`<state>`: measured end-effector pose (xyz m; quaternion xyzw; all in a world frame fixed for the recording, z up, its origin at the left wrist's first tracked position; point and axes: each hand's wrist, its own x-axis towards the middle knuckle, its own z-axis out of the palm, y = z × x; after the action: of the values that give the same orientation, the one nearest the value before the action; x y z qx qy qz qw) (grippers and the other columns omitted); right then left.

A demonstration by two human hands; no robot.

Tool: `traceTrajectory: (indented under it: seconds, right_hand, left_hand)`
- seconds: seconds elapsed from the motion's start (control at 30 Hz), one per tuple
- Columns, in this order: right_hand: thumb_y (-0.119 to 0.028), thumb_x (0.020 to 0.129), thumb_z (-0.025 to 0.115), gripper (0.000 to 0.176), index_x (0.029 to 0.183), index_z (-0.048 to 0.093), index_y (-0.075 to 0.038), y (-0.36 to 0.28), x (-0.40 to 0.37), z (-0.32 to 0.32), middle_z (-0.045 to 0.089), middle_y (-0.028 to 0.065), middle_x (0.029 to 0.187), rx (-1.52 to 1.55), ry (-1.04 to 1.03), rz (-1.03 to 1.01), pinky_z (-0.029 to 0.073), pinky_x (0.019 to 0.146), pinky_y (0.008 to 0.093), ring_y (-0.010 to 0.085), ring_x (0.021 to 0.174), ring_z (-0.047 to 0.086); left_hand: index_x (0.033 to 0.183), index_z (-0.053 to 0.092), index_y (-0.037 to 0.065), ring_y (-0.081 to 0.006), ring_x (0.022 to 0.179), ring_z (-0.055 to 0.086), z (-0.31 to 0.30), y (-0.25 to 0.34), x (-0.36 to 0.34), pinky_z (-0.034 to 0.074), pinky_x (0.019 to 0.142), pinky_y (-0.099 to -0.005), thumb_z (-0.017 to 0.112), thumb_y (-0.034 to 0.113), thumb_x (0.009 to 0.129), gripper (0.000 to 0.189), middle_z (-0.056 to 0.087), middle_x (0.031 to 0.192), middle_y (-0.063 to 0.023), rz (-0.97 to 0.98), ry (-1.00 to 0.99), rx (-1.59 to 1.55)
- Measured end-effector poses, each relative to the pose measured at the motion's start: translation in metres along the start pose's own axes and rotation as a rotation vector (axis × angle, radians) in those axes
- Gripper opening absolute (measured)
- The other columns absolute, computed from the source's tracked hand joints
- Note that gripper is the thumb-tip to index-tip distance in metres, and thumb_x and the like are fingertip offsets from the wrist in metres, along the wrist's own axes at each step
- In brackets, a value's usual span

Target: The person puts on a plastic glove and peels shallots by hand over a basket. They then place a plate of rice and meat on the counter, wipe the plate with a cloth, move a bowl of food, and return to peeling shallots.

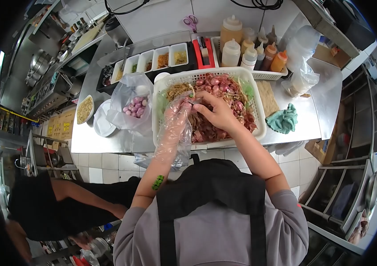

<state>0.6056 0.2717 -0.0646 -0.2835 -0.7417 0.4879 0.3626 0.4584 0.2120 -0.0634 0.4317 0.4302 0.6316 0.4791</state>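
My left hand [177,108], in a loose clear plastic glove, is over the left half of a white plastic basket [263,111]. My right hand [217,111] is bare and meets it there, thumb and fingers pinched together. Both hands are closed around something small at the fingertips; a thin dark edge shows, but its kind is hidden. Under and beyond them the basket holds red shallots [215,82] with loose papery skins, and a heap of dry brownish roots or trimmings [179,90]. Left of the basket, a clear plastic bag [128,91] contains peeled purple shallots [135,107].
Behind the basket stand white condiment tubs [161,58], a red-framed tool [204,52] and several squeeze bottles [230,53]. A green cloth [282,119] lies at right; a bowl [85,110] and white lid [104,119] at left. Another person [73,204] is at lower left.
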Motion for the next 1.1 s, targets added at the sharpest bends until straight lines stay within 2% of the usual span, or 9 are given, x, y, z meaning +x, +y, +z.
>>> traceTrajectory:
  seconds: [0.13,0.27,0.33,0.37,0.4,0.6,0.8,1.0,1.1]
  right_hand:
    - [-0.019,0.088,0.057,0.021,0.102,0.050,-0.004,-0.002,0.003,0.002,0.061,0.0104,0.080,-0.046,0.112,-0.094,0.045,0.069,0.0306,0.0213,0.074,0.057]
    - [-0.019,0.091,0.053,0.015,0.098,0.049,-0.006,-0.009,0.003,-0.008,0.055,0.0039,0.070,0.234,0.037,0.015,0.041,0.052,0.0256,0.0130,0.057,0.051]
    - [-0.018,0.092,0.052,0.011,0.094,0.048,-0.008,-0.007,0.000,-0.019,0.047,-0.0018,0.066,0.831,-0.163,0.288,0.028,0.039,0.0199,0.0045,0.044,0.038]
    - [-0.020,0.091,0.053,0.012,0.092,0.047,-0.010,-0.013,-0.002,-0.018,0.043,-0.0028,0.062,0.877,-0.141,0.293,0.017,0.035,0.0190,0.0022,0.039,0.027]
    - [-0.020,0.091,0.053,0.012,0.092,0.047,-0.010,-0.014,-0.003,-0.019,0.043,-0.0028,0.062,0.876,-0.141,0.294,0.017,0.035,0.0190,0.0022,0.039,0.027]
    - [-0.019,0.093,0.050,0.010,0.096,0.047,-0.010,-0.010,-0.003,-0.016,0.043,-0.0014,0.064,0.669,-0.130,0.270,0.023,0.035,0.0193,0.0047,0.040,0.032]
    - [-0.020,0.092,0.052,0.033,0.122,0.048,-0.007,0.004,0.002,0.000,0.054,-0.0036,0.080,0.430,0.282,0.120,0.037,0.055,0.0176,0.0032,0.067,0.045]
    - [-0.020,0.090,0.056,0.038,0.124,0.048,-0.005,-0.013,-0.008,-0.017,0.055,0.0008,0.094,0.306,-0.022,0.270,0.042,0.075,0.0230,0.0078,0.082,0.048]
    - [-0.019,0.088,0.059,0.040,0.124,0.049,-0.005,-0.007,-0.010,-0.014,0.058,0.0032,0.099,0.245,-0.070,0.150,0.043,0.078,0.0249,0.0095,0.087,0.051]
  left_hand:
    - [0.118,0.051,-0.002,-0.0126,0.092,0.056,0.002,-0.002,0.000,0.047,0.082,-0.0269,0.054,0.012,0.090,0.032,0.058,0.102,-0.0070,0.114,-0.043,0.303]
    - [0.119,0.051,0.000,-0.0134,0.093,0.056,0.004,-0.002,-0.002,0.048,0.081,-0.0274,0.054,0.013,0.089,0.033,0.058,0.106,-0.0075,-0.033,-0.051,-0.071]
    - [0.120,0.051,0.001,-0.0140,0.093,0.056,0.007,0.003,-0.003,0.048,0.081,-0.0275,0.055,0.014,0.089,0.034,0.058,0.107,-0.0079,-0.097,-0.045,-0.190]
    - [0.121,0.050,0.002,-0.0147,0.094,0.056,0.006,0.004,-0.002,0.048,0.081,-0.0275,0.055,0.015,0.089,0.034,0.057,0.109,-0.0087,-0.122,-0.066,-0.261]
    - [0.121,0.050,0.003,-0.0155,0.095,0.056,0.006,0.005,0.000,0.049,0.081,-0.0275,0.055,0.015,0.089,0.035,0.057,0.111,-0.0094,-0.148,-0.086,-0.333]
    - [0.128,0.042,0.001,-0.0145,0.094,0.056,-0.001,0.011,0.005,0.049,0.078,-0.0238,0.058,0.010,0.087,0.046,0.054,0.115,-0.0104,-0.173,-0.038,-0.505]
    - [0.123,0.048,0.003,-0.0155,0.093,0.058,0.000,-0.001,0.004,0.049,0.077,-0.0205,0.059,0.005,0.085,0.039,0.056,0.110,-0.0090,-0.158,0.102,-0.462]
    - [0.120,0.051,0.003,-0.0157,0.097,0.057,0.004,0.013,0.000,0.049,0.079,-0.0195,0.057,0.006,0.087,0.034,0.055,0.112,-0.0080,-0.191,0.123,-0.382]
    - [0.123,0.049,0.002,-0.0168,0.100,0.055,-0.001,0.006,0.000,0.048,0.082,-0.0212,0.054,0.007,0.089,0.034,0.054,0.115,-0.0094,-0.121,0.055,-0.357]
